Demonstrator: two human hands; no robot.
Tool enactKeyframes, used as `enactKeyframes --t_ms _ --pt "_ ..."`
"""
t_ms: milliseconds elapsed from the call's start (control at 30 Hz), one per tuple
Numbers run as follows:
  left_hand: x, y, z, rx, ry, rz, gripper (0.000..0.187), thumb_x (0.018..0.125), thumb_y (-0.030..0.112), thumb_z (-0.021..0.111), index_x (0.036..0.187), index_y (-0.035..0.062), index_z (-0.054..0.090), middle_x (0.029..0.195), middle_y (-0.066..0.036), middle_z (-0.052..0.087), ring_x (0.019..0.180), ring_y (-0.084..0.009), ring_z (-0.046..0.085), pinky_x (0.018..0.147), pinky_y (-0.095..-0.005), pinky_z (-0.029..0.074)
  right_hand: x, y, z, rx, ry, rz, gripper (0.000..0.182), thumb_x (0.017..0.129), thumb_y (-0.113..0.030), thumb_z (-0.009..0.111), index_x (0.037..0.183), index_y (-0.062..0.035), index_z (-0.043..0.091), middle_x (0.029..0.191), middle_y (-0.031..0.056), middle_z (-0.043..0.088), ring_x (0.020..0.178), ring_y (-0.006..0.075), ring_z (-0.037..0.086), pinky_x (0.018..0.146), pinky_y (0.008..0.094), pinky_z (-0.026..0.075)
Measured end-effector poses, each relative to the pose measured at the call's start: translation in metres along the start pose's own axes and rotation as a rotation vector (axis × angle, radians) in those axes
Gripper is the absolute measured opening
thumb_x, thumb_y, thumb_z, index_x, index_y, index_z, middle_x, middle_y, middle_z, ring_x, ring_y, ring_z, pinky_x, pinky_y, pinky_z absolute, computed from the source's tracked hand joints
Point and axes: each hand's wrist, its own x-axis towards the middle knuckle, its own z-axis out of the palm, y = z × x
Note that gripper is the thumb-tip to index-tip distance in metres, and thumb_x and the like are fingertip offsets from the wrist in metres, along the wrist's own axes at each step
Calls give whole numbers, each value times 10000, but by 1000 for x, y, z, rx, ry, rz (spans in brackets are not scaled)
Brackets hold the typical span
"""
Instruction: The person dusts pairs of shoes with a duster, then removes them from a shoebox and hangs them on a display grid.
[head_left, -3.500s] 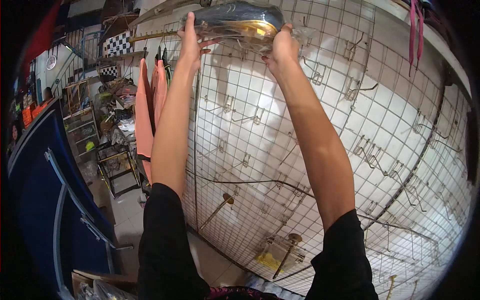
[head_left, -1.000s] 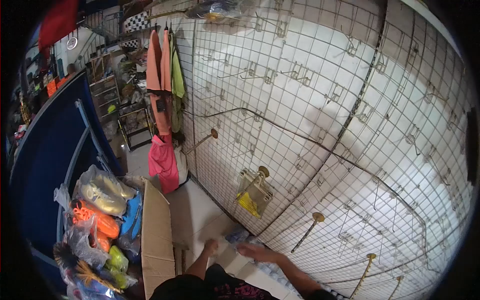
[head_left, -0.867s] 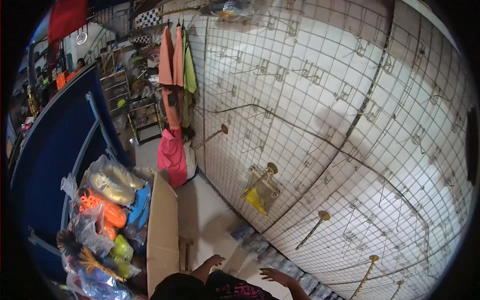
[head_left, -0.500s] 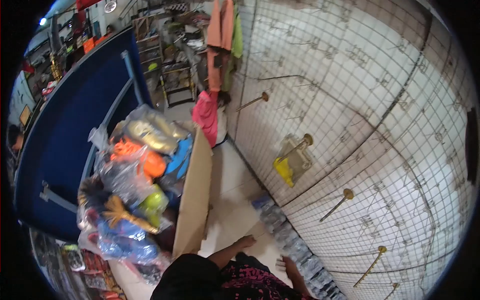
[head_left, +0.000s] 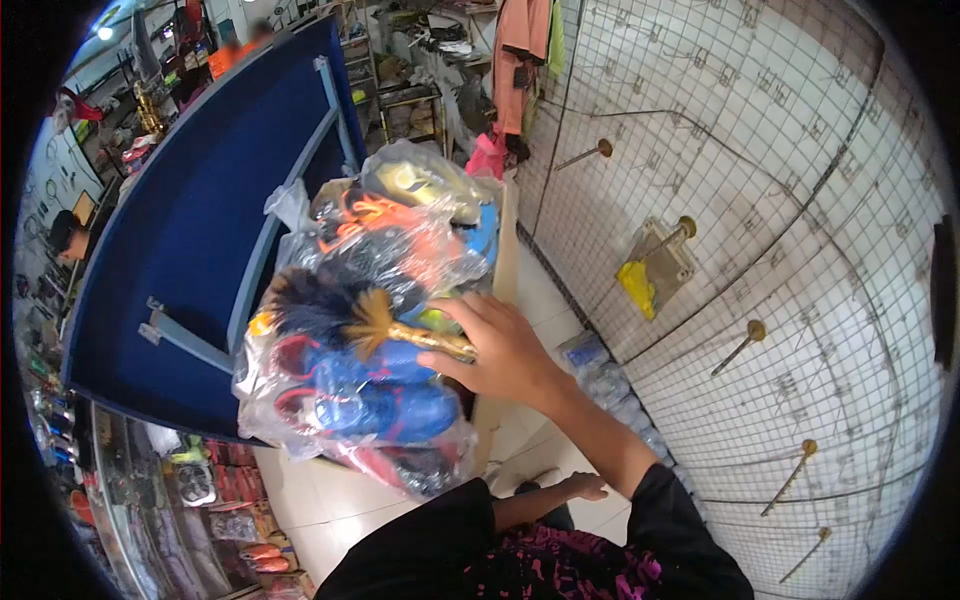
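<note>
My right hand (head_left: 495,345) reaches over the open cardboard box (head_left: 508,215). Its thumb and fingers are closed round the gold handle of a feather duster (head_left: 400,330). The duster's dark feathers spread to the left over bagged goods. Below them lie blue shoes (head_left: 385,405) in clear plastic. Orange shoes (head_left: 430,255) and a gold shoe (head_left: 425,190), also in plastic, fill the far part of the box. My left hand (head_left: 586,487) hangs low by my body, its fingers loosely extended and holding nothing.
A dark blue panel (head_left: 200,230) with a grey frame stands left of the box. On the right, a wire grid wall (head_left: 800,230) carries projecting hooks and a bag with something yellow (head_left: 637,287). Packaged items (head_left: 600,380) line its foot. Shelves of goods (head_left: 230,500) stand lower left.
My right hand has risen from near my body to the box and closed on the duster's handle. The view has shifted, so the box appears further right.
</note>
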Motion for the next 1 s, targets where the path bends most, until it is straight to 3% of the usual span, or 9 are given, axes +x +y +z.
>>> enactKeyframes --t_ms 300,467,533,600,667,700,767,833,1000 --pt "-107 92 -62 206 143 365 533 951 484 554 1258 52 598 1211 -195 665 1150 -388 621 959 -499 483 9 -28 42 -238 -86 -37 333 904 -368 668 989 -46 676 979 128 613 1038 306 590 901 457 400" --pt "-272 179 -146 105 -19 239 440 967 382 626 1209 15 615 1131 -177 679 1070 -351 639 947 -449 487 7 -12 50 -404 23 -34 314 932 -292 653 1167 -85 639 1055 132 616 961 328 627 798 487 467" --pt "-323 170 -161 -1 85 403 417 946 353 664 1186 15 626 1127 -174 678 1062 -350 638 937 -433 490 -5 -24 26 -237 60 47 295 938 -273 648 1161 -81 631 1016 140 618 918 337 637 776 477 482" --pt "-401 189 -193 -43 374 260 334 952 290 652 1141 15 639 1064 -155 690 1047 -321 653 929 -410 492 -30 -17 5 -57 136 56 265 953 -232 623 1151 -59 592 1100 124 643 873 371 647 731 437 519" --pt "-469 158 -186 -207 1141 353 215 918 123 631 1102 12 645 1056 -115 681 963 -248 654 848 -373 513 -68 -6 -14 76 193 193 261 972 -224 613 1160 -45 586 1039 137 663 866 315 671 745 385 529" --pt "-497 158 -192 -157 1540 -17 208 942 141 599 1101 13 638 1079 -114 658 919 -231 633 868 -369 493 -93 7 -24 192 177 242 285 968 -235 630 1168 -37 586 1012 139 668 854 279 668 756 364 525" --pt "-548 116 -213 236 2063 -235 309 993 233 560 1162 -19 623 1134 -145 641 1001 -255 604 923 -375 461 -137 21 -24 327 173 362 317 951 -242 672 1167 -26 586 967 121 657 851 210 636 777 333 508" --pt "-580 69 -229 235 2100 -506 461 1029 344 525 1294 -30 578 1217 -180 614 1121 -268 571 983 -371 431 -177 24 -14 372 207 505 338 924 -234 721 1149 -19 588 933 80 625 870 143 576 798 314 483" --pt "-561 -12 -273 -564 1842 -190 770 1006 563 477 1482 -40 416 1455 -148 496 1310 -256 480 1118 -341 323 -158 -11 50 515 283 484 553 855 -369 802 1198 13 598 1041 84 673 967 168 624 893 323 498"
